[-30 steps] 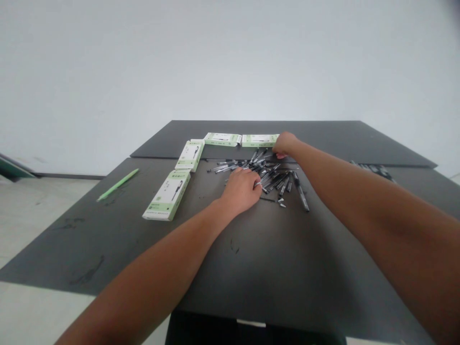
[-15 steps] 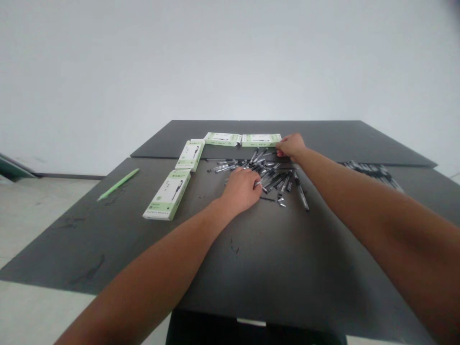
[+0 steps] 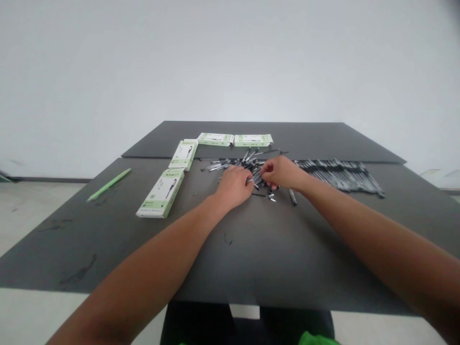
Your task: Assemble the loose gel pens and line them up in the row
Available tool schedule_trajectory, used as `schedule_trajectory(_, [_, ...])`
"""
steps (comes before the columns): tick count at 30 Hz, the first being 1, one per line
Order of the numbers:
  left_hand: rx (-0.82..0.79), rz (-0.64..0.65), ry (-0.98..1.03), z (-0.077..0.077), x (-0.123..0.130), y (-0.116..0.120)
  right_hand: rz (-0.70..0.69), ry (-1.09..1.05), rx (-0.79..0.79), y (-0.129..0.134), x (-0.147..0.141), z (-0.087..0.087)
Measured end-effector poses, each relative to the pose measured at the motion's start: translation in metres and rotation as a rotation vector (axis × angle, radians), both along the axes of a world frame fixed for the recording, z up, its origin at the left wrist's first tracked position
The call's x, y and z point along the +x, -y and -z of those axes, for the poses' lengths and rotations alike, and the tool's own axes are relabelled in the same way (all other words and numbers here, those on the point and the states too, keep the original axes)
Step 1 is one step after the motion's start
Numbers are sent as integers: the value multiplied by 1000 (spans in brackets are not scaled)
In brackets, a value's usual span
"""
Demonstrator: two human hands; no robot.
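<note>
We seem to be picking through loose pens (image 3: pixel 247 163) heaped around our left hand (image 3: pixel 234 186) and right hand (image 3: pixel 282 171) on the table (image 3: pixel 251 249), though we cannot tell whether either grip holds one, and the next move probably calls for pinching one pen free.

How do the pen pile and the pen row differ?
The pen pile is jumbled, pointing many ways; the pen row lies side by side, roughly parallel. The left hand and right hand are at the pile; the row lies to their right. Both are pens on the dark table.
</note>
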State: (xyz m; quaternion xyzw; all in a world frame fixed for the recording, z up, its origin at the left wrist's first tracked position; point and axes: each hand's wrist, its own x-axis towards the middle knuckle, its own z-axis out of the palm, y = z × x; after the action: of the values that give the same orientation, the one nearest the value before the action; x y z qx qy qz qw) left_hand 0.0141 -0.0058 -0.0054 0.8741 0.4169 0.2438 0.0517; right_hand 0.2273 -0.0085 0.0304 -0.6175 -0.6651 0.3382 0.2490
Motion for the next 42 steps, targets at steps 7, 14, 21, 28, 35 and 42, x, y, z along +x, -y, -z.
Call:
schedule_trajectory(7, [9, 14, 3, 1, -2, 0, 79, -22, 112, 16, -3, 2])
schedule_trajectory(14, [-9, 22, 25, 0, -2, 1, 309, 34, 341, 44, 30, -1])
schedule_trajectory(21, [-11, -126, 154, -14, -22, -11, 202, 216, 464, 55, 55, 11])
schedule_trajectory(28, [-79, -280, 212, -8, -35, -30, 209, 437, 302, 49, 68, 5])
schedule_trajectory(35, [-43, -212, 207, -5, -28, -26, 140, 515, 178, 44, 64, 19])
schedule_trajectory(42, [-44, -164, 192, -9, -23, -15, 209, 359, 213, 47, 62, 7])
